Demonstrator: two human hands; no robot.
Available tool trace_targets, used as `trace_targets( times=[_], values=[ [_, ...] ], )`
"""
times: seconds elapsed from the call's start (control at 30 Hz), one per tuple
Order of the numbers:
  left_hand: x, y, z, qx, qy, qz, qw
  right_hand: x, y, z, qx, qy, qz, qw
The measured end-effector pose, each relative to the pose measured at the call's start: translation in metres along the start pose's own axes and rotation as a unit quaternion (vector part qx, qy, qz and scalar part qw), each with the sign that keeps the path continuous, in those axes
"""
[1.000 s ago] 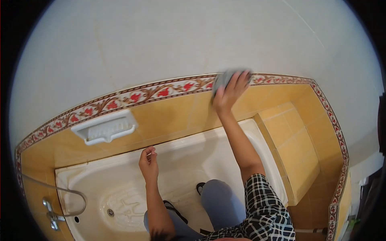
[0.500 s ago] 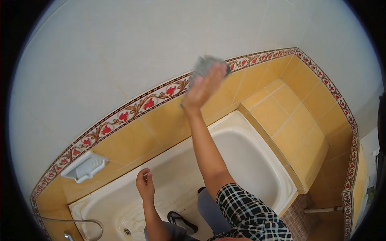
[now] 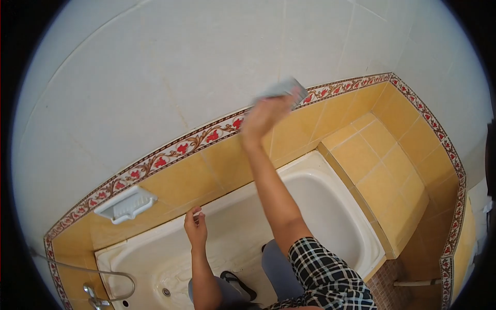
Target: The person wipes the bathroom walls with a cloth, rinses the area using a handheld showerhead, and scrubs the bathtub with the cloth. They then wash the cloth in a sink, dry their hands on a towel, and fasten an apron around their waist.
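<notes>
My right hand [image 3: 266, 116] is closed on a grey cloth [image 3: 285, 89] and presses it against the wall, over the upper edge of the floral border strip [image 3: 182, 148]. Motion blurs both the hand and the cloth. Lower down, my left hand [image 3: 195, 227] hangs above the near side of the bathtub [image 3: 237, 209], its fingers loosely bent and nothing seen in them. White tiles [image 3: 206, 57] lie above the border and yellow tiles [image 3: 181, 175] below it.
A white soap dish [image 3: 126, 204] juts from the wall at left. The shower hose [image 3: 103, 269] and tap [image 3: 94, 297] are at lower left, near the drain [image 3: 166, 292]. A yellow tiled ledge [image 3: 387, 181] adjoins the tub's right end. My sandalled foot [image 3: 238, 285] stands inside the tub.
The cloth in my right hand has shifted along the wall and its shape looks flatter. The whole view has moved slightly, bringing the tap further into sight. My left hand keeps its loose bend.
</notes>
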State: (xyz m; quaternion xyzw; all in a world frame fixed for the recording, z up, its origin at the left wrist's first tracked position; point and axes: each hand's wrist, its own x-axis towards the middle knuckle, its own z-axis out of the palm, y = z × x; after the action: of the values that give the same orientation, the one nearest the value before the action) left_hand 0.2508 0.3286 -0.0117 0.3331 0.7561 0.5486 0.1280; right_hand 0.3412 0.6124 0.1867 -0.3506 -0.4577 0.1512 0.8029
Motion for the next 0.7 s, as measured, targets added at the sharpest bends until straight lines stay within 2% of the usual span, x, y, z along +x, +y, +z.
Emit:
trace_targets(
  times=[0.03, 0.07, 0.13, 0.27, 0.33, 0.37, 0.4, 0.43, 0.47, 0.5, 0.57, 0.63, 0.7],
  values=[
    [0.0, 0.0, 0.002, -0.011, 0.009, 0.005, 1.0, -0.009, -0.033, 0.007, -0.087, -0.078, -0.091, 0.989],
    [-0.002, 0.0, 0.002, -0.019, 0.017, 0.009, 1.0, -0.025, -0.056, 0.01, -0.172, -0.154, -0.18, 0.956],
    [-0.003, 0.004, 0.002, -0.026, 0.024, -0.004, 0.999, -0.076, -0.062, 0.012, -0.117, -0.222, -0.257, 0.933],
    [-0.008, -0.001, -0.001, -0.029, 0.031, -0.019, 0.999, -0.156, 0.027, -0.03, -0.117, -0.295, -0.414, 0.853],
    [-0.014, 0.01, -0.012, -0.025, 0.044, -0.018, 0.999, -0.157, 0.092, -0.071, -0.153, -0.433, -0.415, 0.785],
    [-0.014, 0.012, -0.016, -0.032, 0.046, -0.024, 0.998, -0.142, 0.116, -0.087, -0.171, -0.448, -0.38, 0.791],
    [-0.014, 0.012, -0.022, -0.039, 0.048, -0.031, 0.998, -0.117, 0.118, -0.098, -0.247, -0.5, -0.261, 0.788],
    [-0.013, 0.01, -0.029, -0.043, 0.053, -0.032, 0.997, -0.086, 0.12, -0.097, -0.31, -0.459, -0.249, 0.795],
    [-0.013, 0.008, -0.036, -0.047, 0.058, -0.033, 0.997, -0.063, 0.114, -0.081, -0.254, -0.258, -0.327, 0.873],
    [-0.013, 0.005, -0.042, -0.05, 0.062, -0.033, 0.996, -0.034, 0.081, -0.066, -0.23, -0.215, -0.231, 0.921],
    [-0.012, -0.007, -0.054, -0.054, 0.063, -0.034, 0.996, 0.004, 0.017, -0.02, -0.19, -0.116, -0.105, 0.969],
    [-0.009, -0.014, -0.064, -0.049, 0.071, -0.026, 0.996, 0.02, -0.053, 0.022, -0.17, -0.088, -0.159, 0.969],
    [-0.008, -0.018, -0.072, -0.029, 0.087, -0.014, 0.996, -0.001, -0.127, 0.057, -0.16, -0.137, -0.248, 0.945]
  ],
)
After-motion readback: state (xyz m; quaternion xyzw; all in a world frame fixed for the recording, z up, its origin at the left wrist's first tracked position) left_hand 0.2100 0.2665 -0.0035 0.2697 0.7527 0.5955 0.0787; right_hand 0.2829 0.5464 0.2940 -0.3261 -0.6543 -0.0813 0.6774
